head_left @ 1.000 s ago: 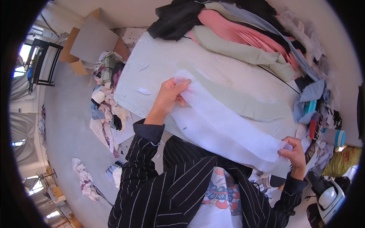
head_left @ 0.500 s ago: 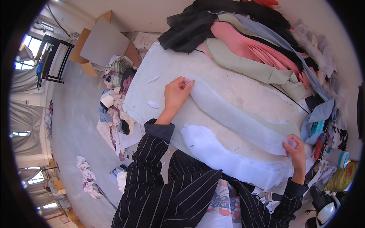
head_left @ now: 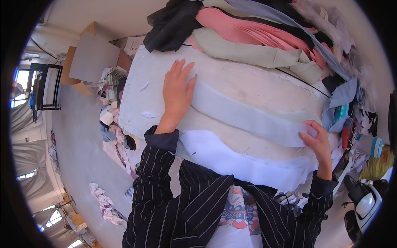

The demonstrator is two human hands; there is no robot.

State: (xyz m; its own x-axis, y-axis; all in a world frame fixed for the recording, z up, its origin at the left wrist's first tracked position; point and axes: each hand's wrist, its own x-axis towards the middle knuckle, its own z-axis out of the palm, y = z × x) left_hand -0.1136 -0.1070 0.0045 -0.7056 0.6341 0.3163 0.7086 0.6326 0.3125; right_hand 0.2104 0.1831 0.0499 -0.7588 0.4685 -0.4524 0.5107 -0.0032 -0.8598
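Note:
A long pale translucent fabric strip [head_left: 248,115] lies across the white tabletop in a gentle curve. At its left end rests my left hand [head_left: 177,89], fingers apart, thumb beside the strip's edge and nothing gripped. My right hand [head_left: 317,140] has its thumb and fingers closed on the strip's right end. Nearer to me, along the table's front edge, lies a stack of white curved fabric pieces [head_left: 240,159]. Its right end reaches close to my right wrist.
Pink fabric pieces [head_left: 235,25], a pale green strip [head_left: 248,53] and black cloth [head_left: 171,29] are heaped at the far side. Scraps [head_left: 111,118] pile up left of the table. A cardboard box [head_left: 93,56] stands beyond them. A cup [head_left: 369,145] sits at right.
My left hand has let go of the strip's left end and its fingers have spread. The strip now lies flatter on the table. My right hand stays at its right end.

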